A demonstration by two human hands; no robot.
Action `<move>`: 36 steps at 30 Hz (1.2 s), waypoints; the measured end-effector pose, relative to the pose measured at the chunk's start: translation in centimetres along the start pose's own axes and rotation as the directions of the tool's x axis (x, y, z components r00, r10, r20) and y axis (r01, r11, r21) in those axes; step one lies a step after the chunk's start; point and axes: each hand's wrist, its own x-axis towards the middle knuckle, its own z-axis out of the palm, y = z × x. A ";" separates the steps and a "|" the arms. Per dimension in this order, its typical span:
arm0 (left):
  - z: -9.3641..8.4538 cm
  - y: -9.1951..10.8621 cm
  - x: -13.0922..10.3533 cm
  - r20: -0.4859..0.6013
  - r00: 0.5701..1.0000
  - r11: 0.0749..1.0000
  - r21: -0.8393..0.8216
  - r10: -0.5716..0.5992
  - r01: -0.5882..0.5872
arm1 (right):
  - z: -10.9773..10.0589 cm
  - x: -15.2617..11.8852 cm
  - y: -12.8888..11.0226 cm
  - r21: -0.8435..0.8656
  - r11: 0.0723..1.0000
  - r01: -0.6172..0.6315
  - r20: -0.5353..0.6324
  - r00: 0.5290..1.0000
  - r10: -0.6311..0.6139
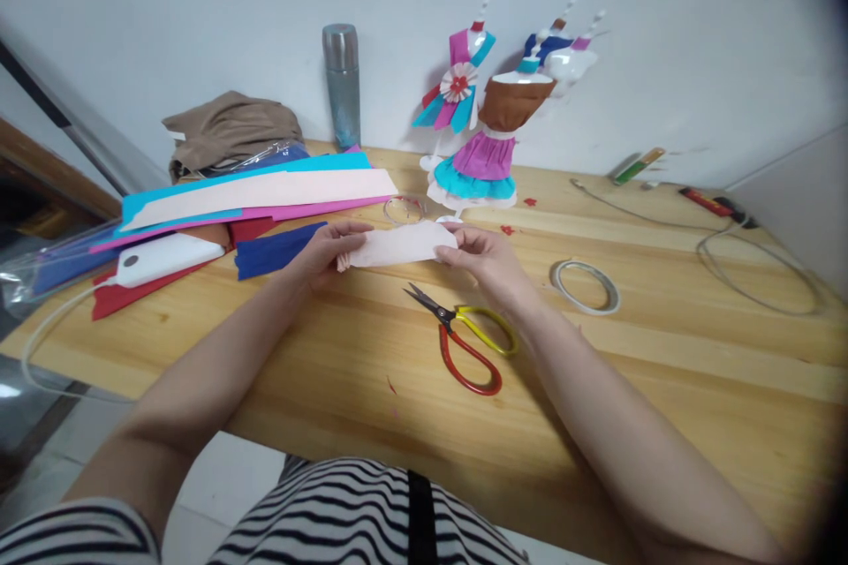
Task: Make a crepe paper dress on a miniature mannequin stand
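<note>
A pale pink strip of crepe paper (pixel 403 246) is stretched between my two hands, just above the table. My left hand (pixel 333 249) pinches its left end, where the paper is gathered into small folds. At the other end, my right hand (pixel 482 258) grips the strip between thumb and fingers. Below the strip lie scissors (pixel 457 327) with one red and one yellow handle, blades slightly apart. Behind it stands a small dress form (pixel 507 128) in a brown top and a pink and turquoise ruffled skirt.
Coloured paper sheets (pixel 265 194) are piled at the left, beside a white corded device (pixel 169 258) and blue paper (pixel 271 252). A tape roll (pixel 586 287) lies right. A flask (pixel 342 88), a second dress form (pixel 457 84), brown cloth (pixel 231 128) and a cable (pixel 748 278) stand or lie farther back.
</note>
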 end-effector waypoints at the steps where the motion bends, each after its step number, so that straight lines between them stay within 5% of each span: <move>1: 0.0 0.0 0.0 -0.056 0.997 0.994 0.095 0.061 -0.056 | 0.0 0.0 -0.1 -0.028 0.999 0.037 -0.036 0.999 -0.038; 3: 0.1 0.1 -0.4 -0.147 0.939 0.896 0.374 0.311 -0.238 | 0.0 -0.1 -0.5 -0.102 0.987 0.122 -0.102 0.986 -0.132; 4: 0.3 0.3 -0.7 -0.125 0.875 0.782 0.520 0.467 -0.343 | 0.1 -0.3 -0.8 -0.145 0.976 0.162 -0.125 0.976 -0.181; 6: 1.1 0.6 -1.6 0.074 0.721 0.472 0.709 0.689 -0.524 | 0.6 -0.9 -1.8 -0.208 0.954 0.216 -0.158 0.955 -0.251; 8: 2.2 0.5 -2.7 0.311 0.630 0.232 0.743 0.711 -0.628 | 1.4 -1.8 -2.9 -0.190 0.960 0.206 -0.175 0.955 -0.239; 11: 3.7 -0.5 -3.8 0.428 0.597 0.105 0.748 0.679 -0.655 | 2.8 -3.2 -4.3 -0.084 0.991 0.109 -0.127 0.985 -0.119; 16: 4.1 -1.7 -3.7 0.385 0.585 0.177 0.708 0.714 -0.683 | 3.8 -4.4 -5.1 0.042 0.999 -0.008 -0.003 1.000 0.009; 20: 4.2 -0.6 -4.1 0.294 0.596 0.320 0.627 0.747 -0.710 | 3.3 -4.7 -6.0 0.119 0.992 0.035 0.106 0.993 -0.048; 23: 4.8 0.3 -5.1 0.131 0.730 0.575 0.530 0.671 -0.624 | 3.2 -5.0 -6.9 0.077 0.983 0.165 0.184 0.967 -0.176; 26: 5.6 0.7 -5.9 0.048 0.900 0.849 0.313 0.434 -0.426 | 3.6 -5.1 -7.0 -0.038 0.980 0.196 0.107 0.976 -0.191; 29: 6.2 0.6 -6.1 0.103 0.972 0.975 0.049 0.210 -0.216 | 3.7 -4.8 -6.2 0.001 0.994 0.109 0.004 0.994 -0.109; 36: 5.6 -0.7 -4.8 0.374 0.921 0.971 -0.159 -0.107 0.178 | 3.6 -4.3 -5.6 -0.090 0.988 0.126 0.131 0.985 -0.114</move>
